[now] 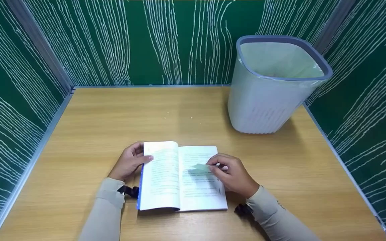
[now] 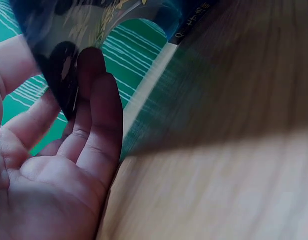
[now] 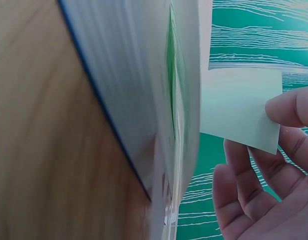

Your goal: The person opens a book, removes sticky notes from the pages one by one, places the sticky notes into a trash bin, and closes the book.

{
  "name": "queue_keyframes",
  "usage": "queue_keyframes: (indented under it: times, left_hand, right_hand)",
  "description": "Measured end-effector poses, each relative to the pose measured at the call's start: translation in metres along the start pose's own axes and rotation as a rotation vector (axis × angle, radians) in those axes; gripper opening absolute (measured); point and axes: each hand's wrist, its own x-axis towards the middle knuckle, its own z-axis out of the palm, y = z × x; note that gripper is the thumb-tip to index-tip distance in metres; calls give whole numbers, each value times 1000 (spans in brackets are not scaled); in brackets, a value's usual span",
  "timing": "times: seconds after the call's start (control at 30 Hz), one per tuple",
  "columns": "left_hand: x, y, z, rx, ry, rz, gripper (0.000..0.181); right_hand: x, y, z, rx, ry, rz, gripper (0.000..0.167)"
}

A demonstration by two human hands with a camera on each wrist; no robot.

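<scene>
An open book (image 1: 161, 180) lies on the wooden table in front of me. My left hand (image 1: 131, 162) grips its left edge, thumb on the page and fingers under the dark, patterned cover (image 2: 59, 30). Between thumb and fingers, my right hand (image 1: 231, 172) pinches a pale green sticky note (image 3: 243, 110) above the right-hand page (image 1: 199, 194). In the right wrist view the note looks flat and blank, beside the book's page edges (image 3: 129, 75). A strip of brighter green (image 3: 171, 65) shows among those pages.
A whitish waste bin (image 1: 263, 103) with a grey rim and a liner stands at the back right of the table (image 1: 112, 113). Small pale specks lie on the tabletop behind the book. Green panels (image 1: 139, 43) with white wavy lines enclose the back and sides.
</scene>
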Motion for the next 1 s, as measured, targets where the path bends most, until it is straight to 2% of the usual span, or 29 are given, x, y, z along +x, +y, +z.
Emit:
queue_keyframes:
  times: [0.17, 0.27, 0.57, 0.73, 1.0]
  left_hand:
    - [1, -1, -1, -58, -2, 28, 76]
    - [2, -1, -1, -59, -10, 36, 81]
    - [0, 2, -2, -44, -5, 39, 72]
    - [0, 1, -2, -38, -13, 43, 68]
    - [1, 1, 1, -20, 23, 29, 58]
  right_hand:
    - [1, -2, -2, -7, 2, -17, 10]
    - [2, 0, -3, -14, 5, -22, 10]
    - [7, 23, -8, -62, -3, -43, 13]
    - [11, 21, -19, -106, -5, -70, 15]
    - [20, 11, -35, -158, 23, -198, 18]
